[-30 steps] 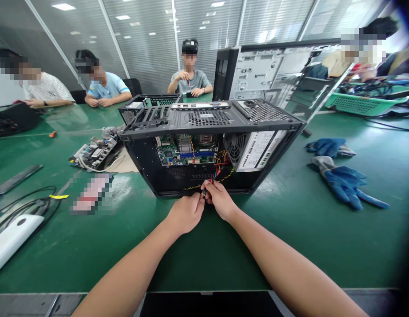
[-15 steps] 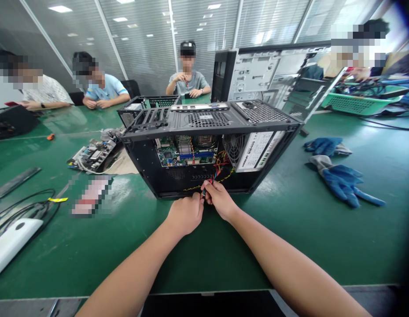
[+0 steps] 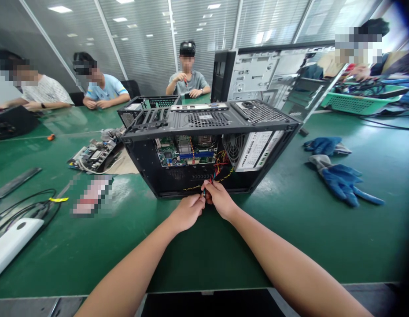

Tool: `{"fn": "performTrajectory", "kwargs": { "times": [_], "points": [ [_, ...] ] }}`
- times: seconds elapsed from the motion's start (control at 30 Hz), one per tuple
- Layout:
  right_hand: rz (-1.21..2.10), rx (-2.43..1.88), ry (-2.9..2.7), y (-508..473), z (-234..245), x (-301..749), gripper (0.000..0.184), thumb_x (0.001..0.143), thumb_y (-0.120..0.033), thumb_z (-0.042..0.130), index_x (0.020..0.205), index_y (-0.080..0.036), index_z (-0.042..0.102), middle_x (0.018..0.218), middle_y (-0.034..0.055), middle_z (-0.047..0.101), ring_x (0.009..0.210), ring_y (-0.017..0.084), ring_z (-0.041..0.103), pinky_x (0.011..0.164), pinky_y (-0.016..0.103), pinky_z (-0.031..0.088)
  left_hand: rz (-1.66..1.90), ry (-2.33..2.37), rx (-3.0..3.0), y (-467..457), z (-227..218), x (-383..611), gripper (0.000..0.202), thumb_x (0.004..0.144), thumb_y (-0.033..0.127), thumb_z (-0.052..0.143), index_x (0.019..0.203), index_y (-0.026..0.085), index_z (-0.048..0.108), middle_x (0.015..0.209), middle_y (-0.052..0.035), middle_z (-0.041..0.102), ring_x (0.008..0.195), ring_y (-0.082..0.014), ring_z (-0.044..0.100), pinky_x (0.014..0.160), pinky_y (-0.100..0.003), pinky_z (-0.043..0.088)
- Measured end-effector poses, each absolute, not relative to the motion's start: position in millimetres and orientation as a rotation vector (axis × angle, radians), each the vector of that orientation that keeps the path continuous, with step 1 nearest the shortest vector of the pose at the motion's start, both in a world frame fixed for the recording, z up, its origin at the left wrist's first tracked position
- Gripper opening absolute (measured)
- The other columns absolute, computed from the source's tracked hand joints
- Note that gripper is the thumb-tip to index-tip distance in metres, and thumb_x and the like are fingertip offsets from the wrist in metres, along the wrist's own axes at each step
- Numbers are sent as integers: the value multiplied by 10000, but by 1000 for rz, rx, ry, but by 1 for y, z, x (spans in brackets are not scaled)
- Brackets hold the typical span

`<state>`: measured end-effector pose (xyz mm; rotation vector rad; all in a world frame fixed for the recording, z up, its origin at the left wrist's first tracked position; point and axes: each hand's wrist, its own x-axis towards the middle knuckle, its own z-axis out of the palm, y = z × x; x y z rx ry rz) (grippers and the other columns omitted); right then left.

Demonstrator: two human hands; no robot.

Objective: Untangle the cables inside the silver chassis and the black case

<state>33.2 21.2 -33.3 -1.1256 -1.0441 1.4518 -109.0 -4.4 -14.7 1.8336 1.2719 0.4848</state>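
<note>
Both hands meet in front of the open side of a black computer case (image 3: 204, 125). My right hand (image 3: 219, 198) is closed around a bundle of coloured wires (image 3: 215, 176), red, yellow and blue among them, coming from the power supply (image 3: 253, 152) inside the case. Fingers of my left hand (image 3: 189, 211) are pinched at the lower end of the same bundle, touching the right fingertips. What exactly sits between the fingertips is hidden. Behind the wires, a green motherboard (image 3: 187, 152) is mounted in the case.
Blue work gloves (image 3: 339, 176) lie to the right, near a green basket (image 3: 362, 103) of cables. Loose circuit boards (image 3: 95, 154), a blurred pink object (image 3: 93, 196), black cables (image 3: 54, 207) and a white device (image 3: 17, 246) lie left. Another case (image 3: 273, 75) stands behind; several people sit around.
My left hand has shifted and turned slightly at the wire ends, its fingers now curled differently. My right hand holds its place on the wires.
</note>
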Motion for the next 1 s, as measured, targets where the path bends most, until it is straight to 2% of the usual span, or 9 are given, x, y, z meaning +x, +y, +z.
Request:
{"fn": "performTrajectory", "kwargs": {
  "times": [0.07, 0.13, 0.27, 0.37, 0.67, 0.77, 0.87, 1.0],
  "points": [
    [1453, -1123, -1050, 21, -33, 33, 404, 774, -576, 598, 730, -177, 551, 515, -62, 410, 451, 85, 382, 439, 222, 305, 497, 1272, 1847, -5, -14, -109, 341, 964, 357, 297, 725, 184, 468, 593, 14, 489, 539, -114, 451, 532, -234, 338],
    [1448, -1118, -1065, 22, -34, 33, 398, 783, -570, 591, 733, -177, 548, 505, -68, 404, 439, 82, 375, 438, 223, 302, 485, 1333, 1971, -7, -11, -108, 322, 963, 340, 310, 748, 182, 490, 646, -10, 545, 592, -132, 510, 584, -248, 370],
    [1414, -1095, -1112, 23, -34, 33, 362, 818, -536, 564, 742, -183, 538, 469, -78, 394, 406, 81, 369, 432, 230, 292, 273, 1578, 2238, -12, -6, -106, 296, 971, 337, 296, 935, 177, 542, 783, -87, 649, 687, -217, 636, 654, -313, 438],
    [1399, -1081, -1131, 23, -34, 33, 334, 838, -508, 545, 753, -185, 531, 451, -86, 384, 384, 77, 360, 422, 230, 276, 120, 1675, 2348, -13, -6, -104, 321, 978, 338, 268, 1027, 167, 536, 846, -132, 680, 736, -279, 677, 661, -359, 477],
    [1401, -1099, -1115, 22, -31, 33, 344, 816, -524, 567, 747, -191, 515, 432, -94, 369, 369, 77, 332, 409, 235, 268, 68, 1748, 2402, -13, -12, -99, 324, 979, 323, 264, 1081, 164, 528, 894, -143, 693, 769, -310, 691, 667, -400, 501],
    [1404, -1123, -1115, 22, -30, 33, 348, 815, -528, 563, 737, -192, 514, 429, -93, 365, 374, 78, 333, 413, 235, 276, 103, 1745, 2364, -15, -11, -99, 321, 974, 325, 274, 1058, 162, 538, 867, -136, 685, 741, -290, 680, 663, -377, 483],
    [1396, -1144, -1122, 22, -29, 35, 368, 806, -544, 566, 715, -190, 528, 442, -79, 382, 391, 83, 348, 420, 238, 278, 272, 1603, 2262, -12, -9, -103, 275, 960, 330, 321, 950, 177, 549, 791, -82, 652, 684, -215, 634, 646, -315, 444],
    [1434, -1115, -1097, 22, -28, 38, 413, 764, -590, 601, 716, -182, 565, 484, -59, 407, 428, 88, 359, 425, 237, 257, 533, 1203, 1912, -3, -8, -112, 269, 922, 340, 369, 720, 186, 458, 611, 15, 480, 549, -110, 461, 550, -235, 355]
  ]
}}
